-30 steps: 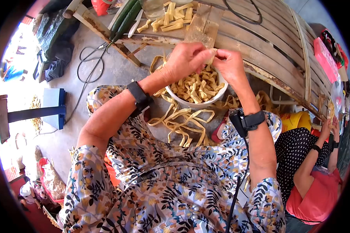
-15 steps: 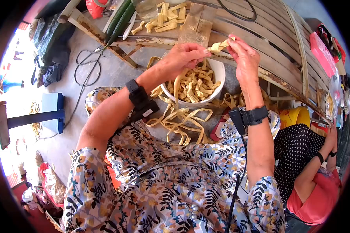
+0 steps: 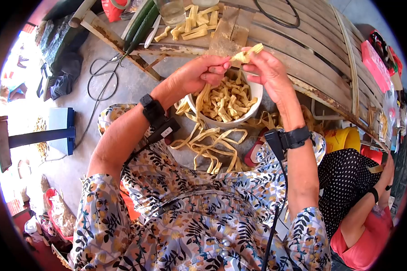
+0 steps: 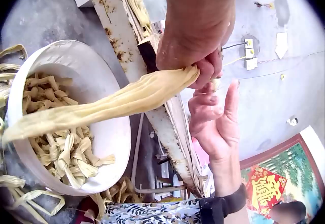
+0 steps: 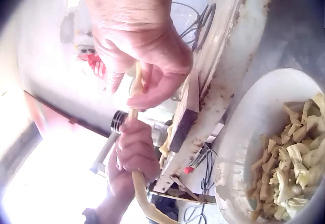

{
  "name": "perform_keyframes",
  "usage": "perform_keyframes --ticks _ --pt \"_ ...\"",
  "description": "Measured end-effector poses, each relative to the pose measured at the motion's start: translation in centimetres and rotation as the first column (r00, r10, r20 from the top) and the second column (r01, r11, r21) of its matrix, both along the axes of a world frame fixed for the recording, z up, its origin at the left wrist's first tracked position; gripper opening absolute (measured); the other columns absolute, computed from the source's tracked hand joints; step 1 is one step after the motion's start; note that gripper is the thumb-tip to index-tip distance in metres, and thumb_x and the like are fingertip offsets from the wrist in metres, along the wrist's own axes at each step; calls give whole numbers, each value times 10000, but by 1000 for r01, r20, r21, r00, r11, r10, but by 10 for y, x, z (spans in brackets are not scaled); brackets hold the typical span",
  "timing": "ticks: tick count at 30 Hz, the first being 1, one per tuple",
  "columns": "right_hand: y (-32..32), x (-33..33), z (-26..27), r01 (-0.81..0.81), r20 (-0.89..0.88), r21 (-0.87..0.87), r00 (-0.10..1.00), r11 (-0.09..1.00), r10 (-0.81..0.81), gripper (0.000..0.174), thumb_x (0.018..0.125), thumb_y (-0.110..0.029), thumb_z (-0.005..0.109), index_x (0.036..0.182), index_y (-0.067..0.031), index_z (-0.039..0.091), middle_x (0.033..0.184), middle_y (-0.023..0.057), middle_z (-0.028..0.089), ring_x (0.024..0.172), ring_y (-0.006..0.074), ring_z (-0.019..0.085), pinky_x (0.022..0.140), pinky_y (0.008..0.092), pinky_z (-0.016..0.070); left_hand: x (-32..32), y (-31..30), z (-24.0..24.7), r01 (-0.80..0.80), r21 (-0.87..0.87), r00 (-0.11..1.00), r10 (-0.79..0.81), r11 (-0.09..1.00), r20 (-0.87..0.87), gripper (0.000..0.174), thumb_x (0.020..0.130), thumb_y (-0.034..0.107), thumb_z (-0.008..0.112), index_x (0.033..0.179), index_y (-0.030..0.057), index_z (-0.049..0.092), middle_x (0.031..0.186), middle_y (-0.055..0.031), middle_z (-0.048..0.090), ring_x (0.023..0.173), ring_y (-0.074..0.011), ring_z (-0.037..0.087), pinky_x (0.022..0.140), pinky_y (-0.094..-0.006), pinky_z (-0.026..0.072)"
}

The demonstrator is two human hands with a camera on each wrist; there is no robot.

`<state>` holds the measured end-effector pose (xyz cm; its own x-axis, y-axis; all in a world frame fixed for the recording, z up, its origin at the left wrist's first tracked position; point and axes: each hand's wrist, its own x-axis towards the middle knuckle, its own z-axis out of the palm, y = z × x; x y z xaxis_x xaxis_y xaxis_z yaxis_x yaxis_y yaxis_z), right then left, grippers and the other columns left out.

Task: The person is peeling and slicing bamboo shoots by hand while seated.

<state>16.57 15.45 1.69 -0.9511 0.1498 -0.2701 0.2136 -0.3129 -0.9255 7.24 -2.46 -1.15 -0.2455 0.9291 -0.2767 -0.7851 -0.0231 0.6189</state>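
Observation:
A pale yellow tofu skin strip (image 4: 111, 102) with a knot (image 3: 242, 57) is stretched between both hands above the white bucket (image 3: 260, 92). My left hand (image 3: 201, 74) grips the strip with curled fingers, and its long tail hangs down past the bucket's rim. At the other side, my right hand (image 3: 272, 74) pinches the knotted end between thumb and fingers; a short end sticks out above them. In the right wrist view the strip passes from the right fingers (image 5: 155, 89) down through the left fist (image 5: 136, 155). Many knotted pieces (image 3: 226, 101) fill the bucket.
Loose long strips (image 3: 212, 140) lie on the floor before the bucket. A slatted wooden bench (image 3: 303, 54) with a rusty edge stands beyond, bearing more knots (image 3: 199, 27), cucumbers (image 3: 140, 27) and a white-handled knife (image 3: 153, 32). Another person (image 3: 366, 226) sits at the right.
Both hands, first together over the bucket, drew apart with the knot between them. Since then they have shifted slightly left, the left hand lower and more curled, the right closer over the knot.

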Motion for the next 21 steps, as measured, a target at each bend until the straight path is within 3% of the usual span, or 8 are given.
perform_keyframes --ticks 1,4,5,10,13,15,17,21 --pt "-7 -2 3 -39 12 30 999 999 38 235 791 -150 635 993 -36 602 813 27 589 667 47 534 523 143 444 1 0 0 -7 -9 1000 7 1000 -11 223 918 253 433 772 89 467 524 110 252 397 2 209 386 -149 166" --pt "-6 -11 -16 -116 -159 -163 983 980 90 213 784 -127 639 970 -30 604 726 10 541 558 23 452 451 135 353 1 2 5 8 -12 999 -9 1000 -39 219 919 250 432 773 91 470 524 111 249 399 3 204 389 -148 170" --pt "-6 -12 -18 -88 -144 -178 988 980 63 192 778 -103 640 942 -10 606 676 -5 497 517 15 378 426 149 290 0 2 5 9 -8 999 -10 1000 -42 216 918 246 433 772 92 471 525 110 252 401 3 203 390 -148 173" --pt "1 -13 -14 37 -141 -194 988 980 -65 178 780 -99 635 907 22 605 667 0 509 511 11 385 430 142 299 -7 -2 11 -22 -31 990 17 999 -138 212 894 231 486 746 81 506 519 112 257 417 -9 188 403 -175 166" --pt "4 -16 -12 39 -138 -155 989 987 -61 181 797 -101 615 932 18 594 675 -13 496 520 5 381 428 136 293 -12 -3 9 -17 2 977 17 1000 -213 198 908 219 461 797 65 515 552 91 335 439 -3 285 417 -147 243" --pt "5 -19 -10 58 -130 -128 989 990 -75 181 806 -106 606 942 12 590 680 -17 494 528 4 384 429 134 295 -13 -2 12 -95 -95 876 38 991 -481 205 905 223 468 846 42 542 584 65 404 481 -18 357 454 -153 301" --pt "8 -25 -4 107 -134 -94 984 990 -119 176 807 -113 609 933 9 594 679 -11 504 536 8 397 432 136 306 -21 -4 15 -155 -150 689 -2 977 -725 239 898 222 481 905 7 584 660 15 508 561 -50 455 524 -170 378" --pt "15 -51 -8 202 -185 -106 958 973 -219 148 793 -155 642 791 -13 602 666 15 549 524 33 445 450 150 376 -47 0 28 -348 -154 479 34 925 -877 233 880 216 509 846 13 618 630 31 490 537 -38 424 497 -168 354"
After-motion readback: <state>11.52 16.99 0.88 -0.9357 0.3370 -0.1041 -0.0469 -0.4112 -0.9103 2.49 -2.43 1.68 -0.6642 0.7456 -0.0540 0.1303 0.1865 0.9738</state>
